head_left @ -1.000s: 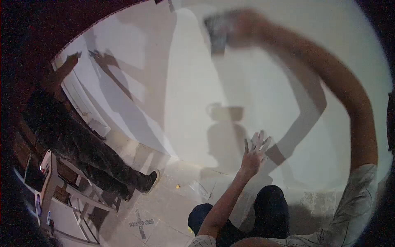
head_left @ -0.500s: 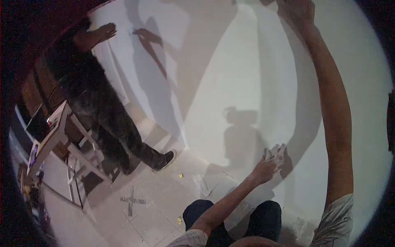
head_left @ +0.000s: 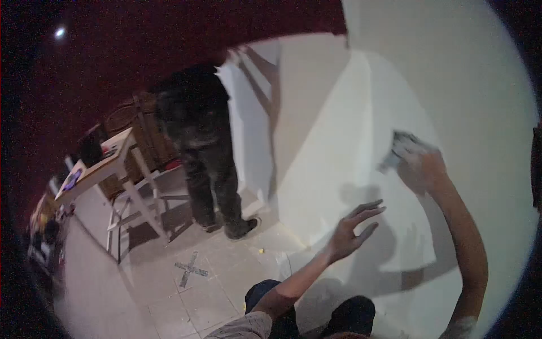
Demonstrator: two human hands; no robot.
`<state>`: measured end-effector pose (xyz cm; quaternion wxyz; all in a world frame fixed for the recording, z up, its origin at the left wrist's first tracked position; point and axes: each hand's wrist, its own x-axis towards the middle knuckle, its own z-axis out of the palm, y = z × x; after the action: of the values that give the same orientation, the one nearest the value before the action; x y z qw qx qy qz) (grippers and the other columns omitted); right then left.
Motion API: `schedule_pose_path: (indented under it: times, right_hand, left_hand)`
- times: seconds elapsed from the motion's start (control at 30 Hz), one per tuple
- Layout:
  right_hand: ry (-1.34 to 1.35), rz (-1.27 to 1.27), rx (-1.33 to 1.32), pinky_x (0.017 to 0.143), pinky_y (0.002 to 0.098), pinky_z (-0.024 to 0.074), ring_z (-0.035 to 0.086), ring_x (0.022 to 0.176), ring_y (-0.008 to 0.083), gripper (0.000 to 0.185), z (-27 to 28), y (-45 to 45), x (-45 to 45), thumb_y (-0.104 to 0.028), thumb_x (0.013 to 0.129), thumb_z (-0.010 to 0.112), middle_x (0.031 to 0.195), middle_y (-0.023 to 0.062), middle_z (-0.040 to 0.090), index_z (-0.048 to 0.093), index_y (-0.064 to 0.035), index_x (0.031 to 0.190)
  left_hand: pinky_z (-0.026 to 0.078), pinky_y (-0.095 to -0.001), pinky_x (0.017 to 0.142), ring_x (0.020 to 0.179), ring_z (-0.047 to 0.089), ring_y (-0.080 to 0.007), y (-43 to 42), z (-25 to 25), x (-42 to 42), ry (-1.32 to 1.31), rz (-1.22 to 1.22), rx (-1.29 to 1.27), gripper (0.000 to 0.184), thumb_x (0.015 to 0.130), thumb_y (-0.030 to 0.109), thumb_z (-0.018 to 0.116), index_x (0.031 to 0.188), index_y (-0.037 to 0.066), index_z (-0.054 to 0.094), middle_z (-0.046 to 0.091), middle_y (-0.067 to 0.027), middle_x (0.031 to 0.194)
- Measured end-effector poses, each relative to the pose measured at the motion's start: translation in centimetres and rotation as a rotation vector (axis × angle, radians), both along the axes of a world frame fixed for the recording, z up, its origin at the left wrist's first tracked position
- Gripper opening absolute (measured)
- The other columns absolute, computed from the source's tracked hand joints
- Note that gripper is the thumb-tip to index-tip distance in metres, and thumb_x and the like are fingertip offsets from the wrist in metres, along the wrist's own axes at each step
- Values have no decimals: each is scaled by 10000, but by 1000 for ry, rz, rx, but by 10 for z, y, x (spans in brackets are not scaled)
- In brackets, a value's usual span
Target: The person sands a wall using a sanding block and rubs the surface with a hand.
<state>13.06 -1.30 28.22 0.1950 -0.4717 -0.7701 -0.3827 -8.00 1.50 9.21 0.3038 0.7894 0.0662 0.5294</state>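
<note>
Fingers and thumb apart, my left hand [head_left: 351, 230] is held in front of the white wall [head_left: 324, 147], low down, with nothing in it. Whether it touches the wall I cannot tell. Higher and to the right, my right hand [head_left: 422, 165] is against the wall near its vertical corner, closed on a flat grey piece [head_left: 389, 163]. Motion blur hides the exact kind of this piece. Shadows of my arms and head fall on the wall below and beside the hands.
At left a co-worker [head_left: 206, 135] in dark clothes stands facing the wall. A wooden table [head_left: 121, 155] with things on it is behind them. Grey tape forms a cross [head_left: 191, 269] on the tiled floor, with small yellow bits nearby. My knees [head_left: 350, 316] are close below my hands.
My right hand has come down the wall from the top of the view. My left hand is slightly further left, its fingers stretched. The view has shifted; the co-worker appears further right.
</note>
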Motion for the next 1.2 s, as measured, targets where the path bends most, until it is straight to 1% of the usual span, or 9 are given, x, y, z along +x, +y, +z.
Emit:
schedule_pose_path:
  times: [0.1, 0.2, 0.27, 0.4, 0.73, 0.97, 1.07, 1.17, 1.2]
  right_hand:
    - [102, 183, 99, 1113, 457, 529, 625, 1320, 320, 295, -19, -17, 39, -40, 820, 673, 1308, 107, 718, 722, -67, 1109]
    - [55, 189, 181, 1169, 475, 478, 620, 1326, 322, 289, -34, -13, 59, -26, 837, 676, 1314, 114, 719, 720, -63, 1121]
    - [112, 176, 152, 1208, 497, 426, 617, 1329, 306, 348, -36, -22, 65, 23, 827, 672, 1322, 123, 711, 724, -55, 1162]
    - [162, 168, 146, 1225, 490, 405, 587, 1363, 298, 400, -46, -15, 72, 51, 799, 694, 1354, 123, 693, 709, -47, 1186]
    - [157, 243, 249, 1223, 523, 403, 583, 1364, 309, 333, -41, -23, 66, -10, 897, 685, 1353, 108, 685, 692, -73, 1224]
    - [225, 266, 277, 1198, 527, 410, 619, 1314, 317, 314, -38, -28, 66, -25, 979, 600, 1349, 121, 690, 671, -44, 1284]
    - [227, 266, 245, 1188, 522, 419, 633, 1289, 321, 329, -39, -32, 66, -11, 966, 608, 1349, 127, 689, 666, -38, 1289]
    - [131, 250, 239, 1176, 522, 428, 614, 1300, 358, 330, -45, -21, 77, -14, 980, 581, 1350, 150, 682, 664, -20, 1299]
    - [13, 229, 283, 1168, 524, 432, 592, 1319, 389, 330, -48, -12, 82, -23, 998, 552, 1350, 170, 674, 663, -4, 1309]
  left_hand:
    - [468, -448, 1155, 1451, 466, -255, -2, 10, 35, -123, -90, -254, 575, 1005, 49, 661, 1544, 132, 479, 450, -103, 1599]
    - [476, -445, 1138, 1417, 482, -268, 10, 13, 80, -178, 142, -98, 610, 999, 112, 697, 1549, 110, 435, 447, -117, 1563]
    - [486, -430, 1116, 1341, 536, -282, 4, 50, 92, -170, -46, -26, 601, 975, 186, 740, 1502, 75, 472, 470, -139, 1490]
    - [520, -428, 1000, 1157, 613, -279, 18, 72, 114, -104, 46, -202, 558, 923, 157, 733, 1431, 61, 523, 542, -168, 1320]
    - [497, -384, 1018, 1197, 611, -208, 23, 92, 89, -196, 44, -303, 307, 955, 193, 707, 1221, 46, 669, 589, -106, 1318]
    - [506, -373, 1019, 1222, 613, -208, 29, 135, 9, -440, 449, 14, 332, 1005, 253, 716, 1223, 12, 649, 579, -80, 1369]
    - [551, -385, 949, 1132, 658, -209, 36, 176, -33, -518, 263, -166, 342, 1049, 188, 641, 1338, 23, 566, 655, -124, 1295]
    - [558, -336, 899, 1079, 651, -194, 36, 203, -46, -773, 195, -44, 364, 1069, 114, 582, 1409, 39, 475, 662, -165, 1151]
    - [566, -344, 916, 1141, 636, -229, 38, 206, -51, -748, 257, 7, 452, 1063, 147, 602, 1466, 47, 423, 614, -186, 1267]
